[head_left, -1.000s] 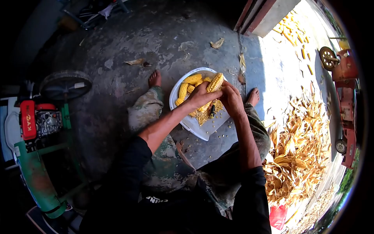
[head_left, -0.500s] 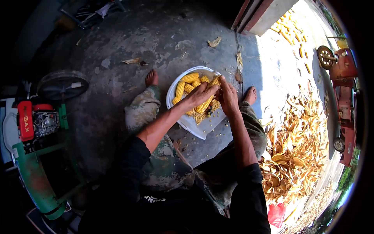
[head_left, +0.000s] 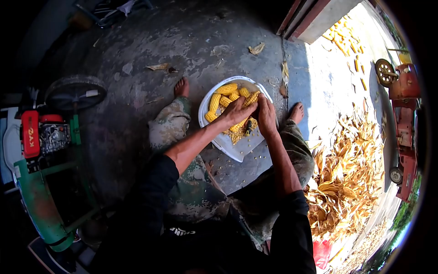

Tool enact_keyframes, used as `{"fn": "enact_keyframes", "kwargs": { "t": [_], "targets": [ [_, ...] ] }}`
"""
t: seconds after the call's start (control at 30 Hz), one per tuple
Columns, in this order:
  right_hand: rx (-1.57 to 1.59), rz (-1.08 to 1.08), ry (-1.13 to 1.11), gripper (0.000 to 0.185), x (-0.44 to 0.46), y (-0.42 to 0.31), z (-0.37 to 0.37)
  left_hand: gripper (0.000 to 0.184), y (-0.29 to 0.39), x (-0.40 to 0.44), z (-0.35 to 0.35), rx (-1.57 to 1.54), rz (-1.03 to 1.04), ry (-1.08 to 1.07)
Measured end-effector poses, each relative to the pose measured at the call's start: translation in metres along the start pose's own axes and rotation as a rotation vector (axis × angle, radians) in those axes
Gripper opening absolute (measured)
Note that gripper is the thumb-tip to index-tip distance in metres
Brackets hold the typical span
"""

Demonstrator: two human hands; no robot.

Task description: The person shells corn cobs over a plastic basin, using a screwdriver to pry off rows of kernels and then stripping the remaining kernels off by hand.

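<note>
Over a white basin (head_left: 201,108), both my hands are closed round one corn cob (head_left: 252,98). My left hand (head_left: 235,113) grips it from the left side, with its upper end showing above the fingers. At the right, my right hand (head_left: 266,115) presses against the same cob, its fingertips partly hidden. Several yellow corn cobs (head_left: 215,103) lie in the left and upper part of the basin. Loose kernels (head_left: 236,135) are heaped lower down in it. A small dark object (head_left: 248,127) that I cannot make out is beside my right hand.
My bare feet (head_left: 181,86) flank the basin on the concrete floor (head_left: 137,91). Dry husks (head_left: 346,182) are piled at the right, with more cobs (head_left: 344,36) beyond. A green machine with a red engine (head_left: 31,134) stands left; a red vehicle (head_left: 405,128) is outside.
The view has shifted slightly, so the basin appears a little further right. Both hands stay on the cob, which has tilted slightly between them.
</note>
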State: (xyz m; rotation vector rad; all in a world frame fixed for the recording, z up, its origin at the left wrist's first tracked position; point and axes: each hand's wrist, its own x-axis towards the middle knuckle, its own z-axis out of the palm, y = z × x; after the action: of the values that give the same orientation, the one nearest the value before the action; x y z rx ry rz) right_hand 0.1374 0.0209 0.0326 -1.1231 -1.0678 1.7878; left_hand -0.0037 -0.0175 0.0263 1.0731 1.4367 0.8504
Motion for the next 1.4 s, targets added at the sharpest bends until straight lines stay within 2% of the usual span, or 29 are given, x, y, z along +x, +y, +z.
{"fn": "enact_keyframes", "kwargs": {
  "t": [0.2,0.37,0.47,0.6,0.67,0.7,0.77,0.8,0.83,0.9,1.03,1.13,1.2,1.33,1.4],
  "targets": [
    [-0.025,-0.082,0.018,0.039,0.002,0.011,-0.001,0.049,-0.009,0.004,0.005,-0.051,0.048,-0.001],
    [-0.203,-0.202,0.013,0.040,0.009,0.029,-0.012,0.048,-0.007,0.002,0.007,0.039,-0.018,0.020],
    [-0.324,-0.198,0.071,0.041,0.002,0.023,-0.008,0.049,0.012,-0.009,0.006,0.080,0.027,0.060],
    [-0.202,-0.169,0.090,0.041,0.004,0.024,-0.006,0.052,0.008,-0.005,0.006,0.085,-0.061,0.074],
    [-0.500,-0.525,-0.006,0.044,-0.004,0.010,-0.008,0.053,0.008,-0.004,0.005,0.015,0.092,0.026],
    [-0.503,-0.525,-0.008,0.044,-0.004,0.003,-0.007,0.053,0.007,-0.002,0.006,0.012,0.092,0.027],
    [0.143,0.142,0.044,0.047,-0.001,-0.005,-0.004,0.054,0.004,0.002,0.007,-0.165,0.120,-0.033],
    [-0.011,0.031,-0.002,0.046,0.005,-0.004,-0.006,0.053,0.008,0.001,0.005,-0.201,0.097,-0.096],
    [-0.012,0.031,-0.003,0.046,0.005,-0.001,-0.008,0.053,0.007,0.002,0.004,-0.202,0.097,-0.095],
    [0.081,0.210,0.065,0.042,0.005,-0.001,-0.007,0.052,0.005,0.003,0.005,-0.168,-0.038,-0.114],
    [0.096,0.181,0.061,0.041,0.006,0.013,-0.008,0.051,-0.013,0.004,0.008,-0.176,-0.026,-0.067],
    [-0.024,0.059,0.032,0.040,0.003,0.018,-0.008,0.051,-0.021,0.009,0.007,-0.074,0.010,-0.024],
    [-0.464,-0.302,0.010,0.038,0.002,0.022,-0.011,0.051,-0.022,0.010,0.006,0.010,-0.052,-0.018],
    [-0.265,-0.135,-0.042,0.035,0.004,0.026,-0.018,0.051,-0.025,0.010,0.007,0.006,-0.037,0.000],
    [0.059,0.064,-0.093,0.033,0.006,0.030,-0.025,0.049,-0.031,0.013,0.008,-0.042,-0.018,0.024]
  ]
}}
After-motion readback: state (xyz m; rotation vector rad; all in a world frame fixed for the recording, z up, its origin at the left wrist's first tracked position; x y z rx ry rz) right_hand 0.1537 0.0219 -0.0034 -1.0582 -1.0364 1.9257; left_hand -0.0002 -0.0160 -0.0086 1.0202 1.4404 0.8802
